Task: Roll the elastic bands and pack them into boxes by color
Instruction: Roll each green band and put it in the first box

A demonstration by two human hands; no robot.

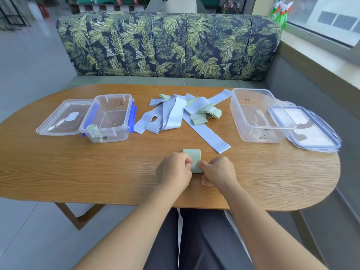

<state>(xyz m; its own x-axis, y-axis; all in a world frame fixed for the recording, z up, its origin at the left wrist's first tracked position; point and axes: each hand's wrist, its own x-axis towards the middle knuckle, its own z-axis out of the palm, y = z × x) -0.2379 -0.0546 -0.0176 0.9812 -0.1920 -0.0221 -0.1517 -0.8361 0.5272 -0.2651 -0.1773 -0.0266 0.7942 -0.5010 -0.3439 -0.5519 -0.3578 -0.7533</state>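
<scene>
table: left box holds one green roll; left hand and right hand pinch green band.

a café-like seating nook: leaf-print booth sofa, wooden table, window.

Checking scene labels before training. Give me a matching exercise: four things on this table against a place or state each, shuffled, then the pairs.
Things:
1. left box
2. right box
3. half-rolled green band
4. blue-clipped lid

States:
A. pinched by left hand and right hand
B. holds no band
C. lies farthest right of the four
D. holds one rolled green band

Pairs: 1-D, 2-B, 3-A, 4-C.
</scene>
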